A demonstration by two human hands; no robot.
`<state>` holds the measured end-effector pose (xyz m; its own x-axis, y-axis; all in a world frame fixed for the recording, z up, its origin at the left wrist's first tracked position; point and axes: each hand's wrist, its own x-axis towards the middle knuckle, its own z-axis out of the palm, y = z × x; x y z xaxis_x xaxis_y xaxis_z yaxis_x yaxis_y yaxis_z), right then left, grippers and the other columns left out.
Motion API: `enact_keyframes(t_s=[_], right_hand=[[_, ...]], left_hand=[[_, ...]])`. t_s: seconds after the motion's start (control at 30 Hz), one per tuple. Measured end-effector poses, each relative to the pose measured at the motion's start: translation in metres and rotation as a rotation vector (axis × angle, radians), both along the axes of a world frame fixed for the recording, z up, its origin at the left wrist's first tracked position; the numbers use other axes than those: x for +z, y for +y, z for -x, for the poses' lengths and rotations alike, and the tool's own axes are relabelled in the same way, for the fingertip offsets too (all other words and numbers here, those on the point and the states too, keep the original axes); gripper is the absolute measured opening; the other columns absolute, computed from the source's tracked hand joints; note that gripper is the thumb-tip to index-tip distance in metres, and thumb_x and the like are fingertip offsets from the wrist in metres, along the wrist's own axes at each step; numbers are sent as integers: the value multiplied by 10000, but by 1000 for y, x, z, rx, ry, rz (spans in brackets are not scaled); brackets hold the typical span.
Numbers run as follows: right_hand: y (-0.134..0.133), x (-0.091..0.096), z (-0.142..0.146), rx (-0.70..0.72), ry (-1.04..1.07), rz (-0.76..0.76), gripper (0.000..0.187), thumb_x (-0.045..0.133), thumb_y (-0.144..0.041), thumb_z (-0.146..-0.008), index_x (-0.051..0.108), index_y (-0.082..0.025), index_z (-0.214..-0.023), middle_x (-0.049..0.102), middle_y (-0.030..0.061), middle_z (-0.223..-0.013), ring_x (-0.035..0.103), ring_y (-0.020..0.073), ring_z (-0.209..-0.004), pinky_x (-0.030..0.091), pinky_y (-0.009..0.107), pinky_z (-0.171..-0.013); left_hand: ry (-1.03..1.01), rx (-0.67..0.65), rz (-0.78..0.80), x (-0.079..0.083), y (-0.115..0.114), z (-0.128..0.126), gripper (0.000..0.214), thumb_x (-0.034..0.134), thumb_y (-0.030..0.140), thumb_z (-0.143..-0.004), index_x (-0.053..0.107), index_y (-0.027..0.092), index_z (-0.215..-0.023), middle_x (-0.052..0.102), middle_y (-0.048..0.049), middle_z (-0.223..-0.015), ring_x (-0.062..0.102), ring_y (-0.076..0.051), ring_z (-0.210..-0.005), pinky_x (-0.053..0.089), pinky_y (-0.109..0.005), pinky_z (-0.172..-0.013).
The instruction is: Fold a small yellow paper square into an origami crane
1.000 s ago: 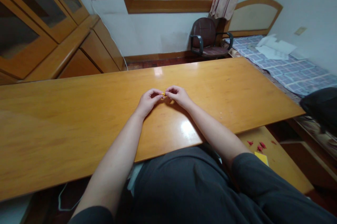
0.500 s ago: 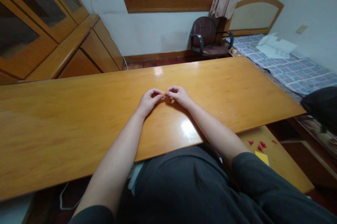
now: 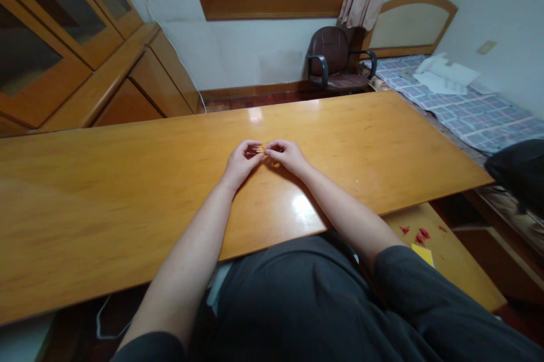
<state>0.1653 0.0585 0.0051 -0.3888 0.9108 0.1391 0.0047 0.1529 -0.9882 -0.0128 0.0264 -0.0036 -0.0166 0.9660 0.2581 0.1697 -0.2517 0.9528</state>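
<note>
Over the middle of the table (image 3: pixel 127 192), a tiny piece of folded yellow paper (image 3: pixel 262 150) sits between my two hands, mostly covered by fingertips. My left hand (image 3: pixel 241 162) has its thumb and fingers on the paper's left side, with a slight gap showing between them. From the other side, the thumb and forefinger of my right hand (image 3: pixel 289 155) pinch it. Its exact folded shape is too small to make out.
On a lower board (image 3: pixel 463 265) at the right lie several small red folded-paper figures (image 3: pixel 420 236) and a yellow paper sheet (image 3: pixel 424 254). A brown armchair (image 3: pixel 334 59) stands beyond the table, beside a bed (image 3: pixel 459 104) with papers. Wooden cabinets (image 3: pixel 127 79) line the left.
The fingers of my left hand have parted slightly around the yellow paper, and its position between the fingertips has shifted a little. Both arms stay in place.
</note>
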Motion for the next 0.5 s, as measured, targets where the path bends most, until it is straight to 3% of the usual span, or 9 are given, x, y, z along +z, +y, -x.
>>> enact_keyframes(t_s=[0.37,0.5], right_hand=[[0,-1,-1,10,-43,17,277,700,-396,-760,691,-137,-860,681,21,-736,567,99,-569,450,205,-516],[2,0,-2,4,-108,-144,236,682,-379,-797,697,-145,-827,681,28,-734,579,113,-615,460,227,-584]], left_hand=[[72,29,-9,-4,2,2,281,751,359,-742,666,194,-952,701,-43,-950,664,-178,-894,533,-323,-861],[105,27,-3,-5,3,2,271,736,352,-746,665,195,-955,707,-45,-944,667,-181,-882,534,-329,-857]])
